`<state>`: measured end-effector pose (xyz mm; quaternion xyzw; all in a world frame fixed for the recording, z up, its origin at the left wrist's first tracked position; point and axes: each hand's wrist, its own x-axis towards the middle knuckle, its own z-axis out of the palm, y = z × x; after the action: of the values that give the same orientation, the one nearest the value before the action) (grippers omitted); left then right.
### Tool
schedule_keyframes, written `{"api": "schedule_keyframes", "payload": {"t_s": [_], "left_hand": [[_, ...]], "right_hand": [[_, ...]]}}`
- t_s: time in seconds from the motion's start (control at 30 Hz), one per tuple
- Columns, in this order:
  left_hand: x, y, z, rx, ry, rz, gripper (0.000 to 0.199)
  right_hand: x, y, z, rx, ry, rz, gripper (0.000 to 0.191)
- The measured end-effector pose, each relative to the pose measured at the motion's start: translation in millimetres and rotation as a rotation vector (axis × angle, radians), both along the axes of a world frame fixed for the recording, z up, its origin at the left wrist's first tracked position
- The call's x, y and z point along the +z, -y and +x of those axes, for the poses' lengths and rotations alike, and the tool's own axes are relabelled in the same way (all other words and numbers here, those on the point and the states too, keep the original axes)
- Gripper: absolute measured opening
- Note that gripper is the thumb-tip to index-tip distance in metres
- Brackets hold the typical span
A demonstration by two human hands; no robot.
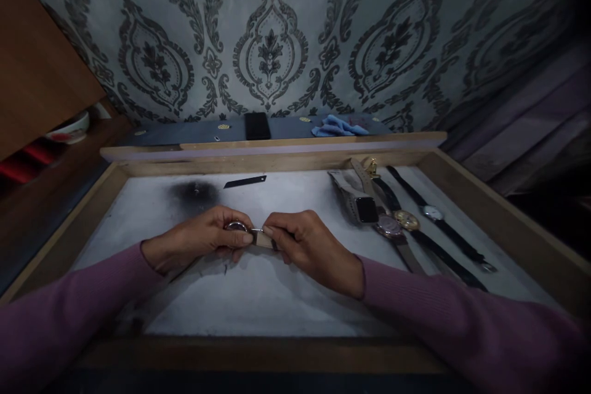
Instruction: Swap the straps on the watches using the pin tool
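Observation:
A round-faced watch [237, 226] is in the fingers of my left hand [207, 236], which is closed around its case. Its brown strap [264, 240] stretches toward my right hand [302, 243], whose thumb and fingers are pinched at the strap. A thin, light-coloured piece [257, 231] shows between the two hands, close to the joint of case and strap; its exact form is too small to tell. Both hands are over the white surface [221, 301] of a wooden-edged tray. The undersides of the strap and the right fingertips are partly hidden.
Several watches lie at the tray's right, including a square-faced one [367, 209] and a black-strapped one [433, 213]. A dark blade [245, 181] lies near the back. Behind the wooden rim [277, 149] are a black phone-like object [257, 126] and a blue cloth [339, 126].

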<state>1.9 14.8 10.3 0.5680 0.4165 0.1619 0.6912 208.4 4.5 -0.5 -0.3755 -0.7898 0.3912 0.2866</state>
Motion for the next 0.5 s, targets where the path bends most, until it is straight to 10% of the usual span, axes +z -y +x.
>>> {"api": "schedule_keyframes", "payload": {"t_s": [0.5], "left_hand": [[-0.3, 2.4, 1.6, 0.054, 0.026, 0.005, 0.026]], "right_hand": [[2.8, 0.4, 0.4, -0.004, -0.021, -0.003, 0.029]]}}
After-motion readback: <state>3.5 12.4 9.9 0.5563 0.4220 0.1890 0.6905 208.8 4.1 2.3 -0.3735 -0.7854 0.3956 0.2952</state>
